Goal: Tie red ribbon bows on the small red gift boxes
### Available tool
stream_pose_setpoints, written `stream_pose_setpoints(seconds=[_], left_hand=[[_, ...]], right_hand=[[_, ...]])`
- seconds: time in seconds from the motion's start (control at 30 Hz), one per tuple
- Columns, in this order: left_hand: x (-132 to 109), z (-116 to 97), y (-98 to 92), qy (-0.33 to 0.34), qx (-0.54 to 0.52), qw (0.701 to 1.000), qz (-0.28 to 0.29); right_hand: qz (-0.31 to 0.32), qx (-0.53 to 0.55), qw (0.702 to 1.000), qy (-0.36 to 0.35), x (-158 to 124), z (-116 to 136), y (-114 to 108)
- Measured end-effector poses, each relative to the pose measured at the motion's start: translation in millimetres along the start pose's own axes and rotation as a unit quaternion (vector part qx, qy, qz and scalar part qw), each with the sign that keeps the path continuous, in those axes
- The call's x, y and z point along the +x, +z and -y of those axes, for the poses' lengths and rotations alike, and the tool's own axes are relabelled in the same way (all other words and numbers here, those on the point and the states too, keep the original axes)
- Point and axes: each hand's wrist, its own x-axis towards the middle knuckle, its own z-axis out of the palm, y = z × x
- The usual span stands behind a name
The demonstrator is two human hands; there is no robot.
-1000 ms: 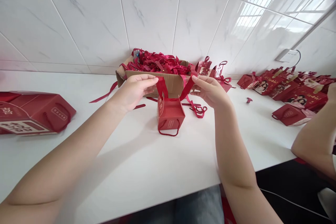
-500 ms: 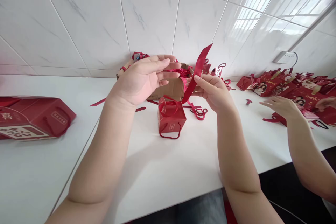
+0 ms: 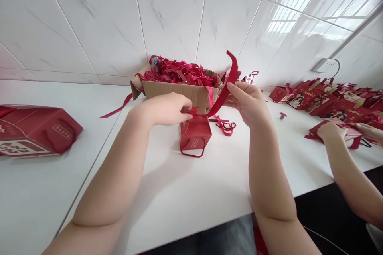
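A small red gift box (image 3: 196, 133) with a twisted cord handle stands on the white table in front of me. My left hand (image 3: 172, 109) is closed at its top left, pinching the red ribbon near the box's top; its fingertips are partly hidden. To the right and higher, my right hand (image 3: 247, 99) pinches the free length of the red ribbon (image 3: 223, 97) between thumb and forefinger. That ribbon runs from the box top up past the fingers, its end curling above them.
Behind the box, a cardboard carton (image 3: 175, 89) overflows with red ribbons. Loose ribbon and cord (image 3: 226, 125) lie beside it. A larger red box (image 3: 38, 131) lies at left. At right, a co-worker's hands (image 3: 332, 131) handle another red box, near several red gift bags (image 3: 338, 105).
My left hand has come down from above the carton and closed on the ribbon at the box top. My right hand keeps its pinch. The co-worker's hand has lowered onto a box.
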Motion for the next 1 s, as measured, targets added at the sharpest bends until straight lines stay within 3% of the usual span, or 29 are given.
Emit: stream_pose_setpoints(seconds=[0.17,0.27,0.4,0.63,1.0], left_hand=[[-5,-2,-5.7,0.078,-0.166,0.973,-0.137],[-4,-8,-4.2,0.11,-0.285,0.935,-0.178],[-3,-14,-3.7,0.128,-0.352,0.9,-0.223],[-2,-17,-4.6,0.195,-0.399,0.867,-0.228],[-4,-26,-0.7,0.225,-0.449,0.845,-0.182]], right_hand=[[-0.027,0.022,0.999,-0.015,1,-1,1],[-0.027,0.032,0.999,-0.026,2,-1,2],[-0.022,0.067,0.997,-0.041,2,-3,2],[-0.015,0.068,0.996,-0.05,-1,2,5],[-0.009,0.086,0.996,-0.033,-4,6,12]])
